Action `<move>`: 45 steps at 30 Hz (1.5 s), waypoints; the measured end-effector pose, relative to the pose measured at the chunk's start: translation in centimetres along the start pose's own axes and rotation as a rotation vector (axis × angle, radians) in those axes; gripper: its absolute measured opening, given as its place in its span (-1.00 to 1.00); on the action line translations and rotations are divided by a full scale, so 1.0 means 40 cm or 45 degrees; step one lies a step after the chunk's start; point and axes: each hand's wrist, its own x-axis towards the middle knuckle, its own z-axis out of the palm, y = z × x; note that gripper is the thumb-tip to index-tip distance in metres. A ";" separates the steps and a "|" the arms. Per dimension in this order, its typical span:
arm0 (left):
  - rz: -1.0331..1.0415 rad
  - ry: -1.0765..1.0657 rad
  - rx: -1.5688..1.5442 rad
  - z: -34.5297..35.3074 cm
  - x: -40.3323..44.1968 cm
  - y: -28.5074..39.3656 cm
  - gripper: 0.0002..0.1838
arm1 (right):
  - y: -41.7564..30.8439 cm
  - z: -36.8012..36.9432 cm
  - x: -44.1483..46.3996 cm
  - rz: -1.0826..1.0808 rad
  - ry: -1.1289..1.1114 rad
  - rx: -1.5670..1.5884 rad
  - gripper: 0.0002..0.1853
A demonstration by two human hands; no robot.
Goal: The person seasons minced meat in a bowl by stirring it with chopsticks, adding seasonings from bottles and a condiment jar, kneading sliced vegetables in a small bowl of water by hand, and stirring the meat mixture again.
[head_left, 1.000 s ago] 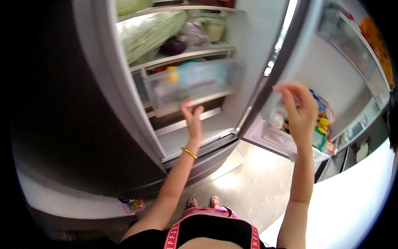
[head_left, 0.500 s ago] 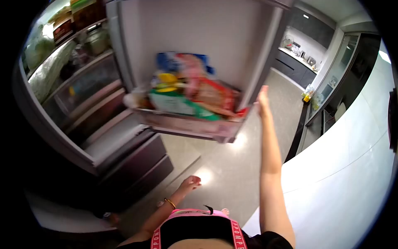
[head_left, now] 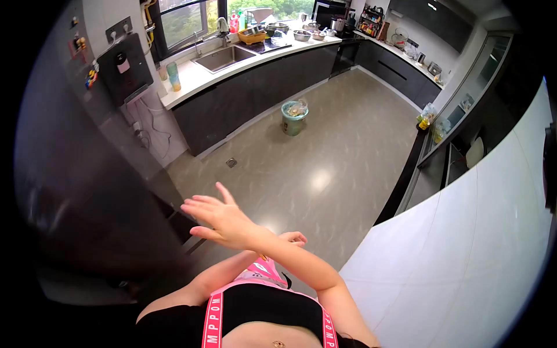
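The dark refrigerator door (head_left: 87, 191) fills the left side and looks shut. Close to its edge is my right hand (head_left: 217, 220), held out empty with the fingers spread. My right forearm crosses in front of my left arm. Beyond that forearm shows my left hand (head_left: 295, 238), partly hidden, its fingers loosely bent and apart with nothing in them. It hangs over the floor near the pink apron (head_left: 264, 269) on my front.
A lined trash bin (head_left: 294, 119) stands on the tiled floor. Behind it runs a counter with a sink (head_left: 225, 58), bowls and bottles. A black water dispenser (head_left: 125, 69) hangs on the left wall. A white surface (head_left: 464, 232) curves along the right.
The refrigerator door has swung from wide open to shut, hiding the food packs and shelves. My right hand has moved left and toward me, off the door's edge.
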 end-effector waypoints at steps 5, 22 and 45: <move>0.075 -0.046 -0.208 -0.209 0.330 -0.185 -0.58 | 0.388 -0.334 -0.122 0.483 0.165 -0.174 -0.66; -0.066 0.074 0.041 -0.820 1.282 0.319 -0.56 | 1.216 -1.172 -1.080 2.066 2.011 0.189 -0.87; -0.032 0.518 -0.344 -1.916 2.555 0.762 -0.62 | 2.949 -2.039 -0.141 1.725 0.790 0.828 -0.78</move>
